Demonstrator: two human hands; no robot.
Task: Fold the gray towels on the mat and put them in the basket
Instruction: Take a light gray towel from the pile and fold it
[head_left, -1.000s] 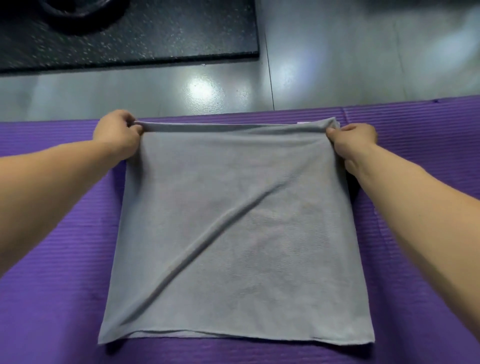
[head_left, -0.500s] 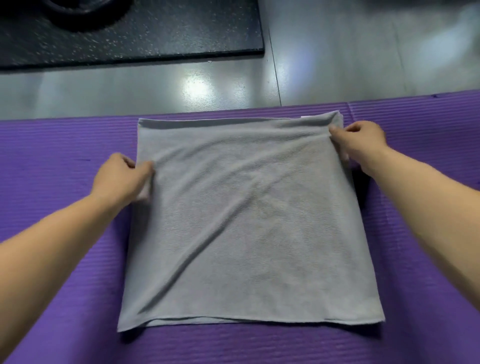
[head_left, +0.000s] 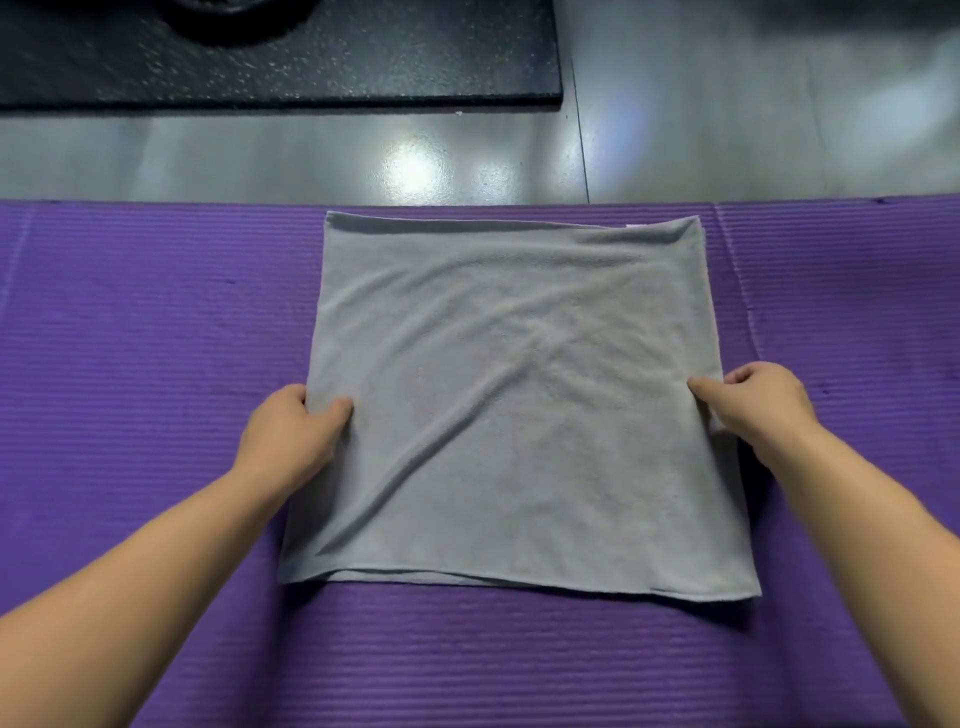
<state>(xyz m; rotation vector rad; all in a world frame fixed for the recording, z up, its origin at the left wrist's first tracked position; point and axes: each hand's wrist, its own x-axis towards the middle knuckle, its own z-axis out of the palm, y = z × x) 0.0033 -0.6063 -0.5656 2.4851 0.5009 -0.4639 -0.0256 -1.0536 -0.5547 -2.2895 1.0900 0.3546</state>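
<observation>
The job looked early: the left hand (head_left: 293, 434) pinched the left edge of the gray towel (head_left: 514, 405) and the right hand (head_left: 753, 402) pinched its right edge, with more folding and the basket, not in view, left to do. The gray towel lay near the far edge of the purple mat (head_left: 130, 338), roughly square, apparently doubled once, with a second layer showing along its near edge and soft diagonal creases

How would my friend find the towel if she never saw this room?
Look for the wide purple mat on the shiny gray floor. In its middle lies a gray towel, doubled over, the left hand and right hand pinching its side edges. It is the only cloth there.
</observation>
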